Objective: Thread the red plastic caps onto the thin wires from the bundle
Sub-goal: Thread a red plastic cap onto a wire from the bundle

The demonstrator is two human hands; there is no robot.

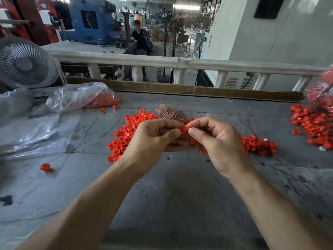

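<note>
2 red caps (pixel 184 129) were pinched between the left hand (pixel 153 139) and right hand (pixel 219 141); the wire bundle (pixel 170 111) was gripped beneath; bare table (pixel 180 195) was left nearside.

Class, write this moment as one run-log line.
left hand: pinches red cap | right hand: pinches second cap | wire bundle: behind hands

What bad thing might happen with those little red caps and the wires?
1. Both hands pinch tiny red caps in mid-air; the left hand or right hand may slip, dropping one into the loose pile below.
2. The wire bundle fans out into many thin ends, so a neighbouring wire might snag or poke a finger.
3. Stray wires lie on the table; a forearm might sweep them or some caps away.
</note>
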